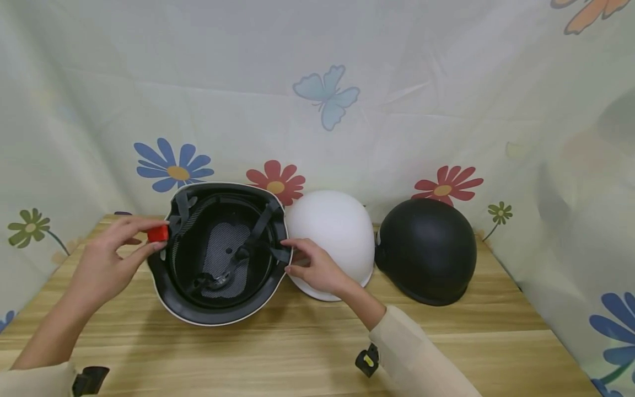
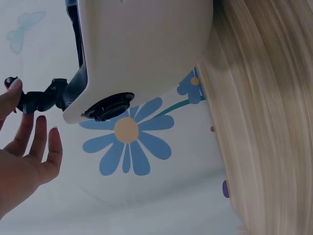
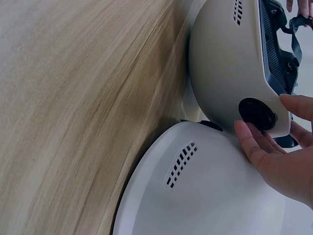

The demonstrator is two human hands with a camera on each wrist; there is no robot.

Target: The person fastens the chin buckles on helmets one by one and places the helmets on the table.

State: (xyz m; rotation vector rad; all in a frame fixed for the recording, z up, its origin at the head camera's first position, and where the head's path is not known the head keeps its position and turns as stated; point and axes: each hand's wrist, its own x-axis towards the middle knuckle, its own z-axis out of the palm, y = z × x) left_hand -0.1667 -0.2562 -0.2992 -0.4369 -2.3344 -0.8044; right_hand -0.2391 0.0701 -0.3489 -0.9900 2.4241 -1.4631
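An upturned white helmet (image 1: 213, 318) with a black lining shows its inside in the head view, left of centre. At its left rim my left hand (image 1: 104, 259) pinches a red buckle (image 1: 158, 233) between thumb and fingers. In the left wrist view that hand is at a black chin strap (image 2: 41, 100) hanging off the rim. My right hand (image 1: 313, 266) grips the opposite rim, with fingers beside a round black disc (image 3: 257, 114) on the shell. Inside the helmet lies a loose strap with a dark adjuster (image 1: 218, 281).
A second white helmet (image 1: 332, 237) sits dome up just right of the upturned one, close behind my right hand. Farther right stands a black helmet (image 1: 426, 251). All are on a wooden table (image 1: 307, 353), with a flower-printed cloth (image 1: 421, 110) hanging behind.
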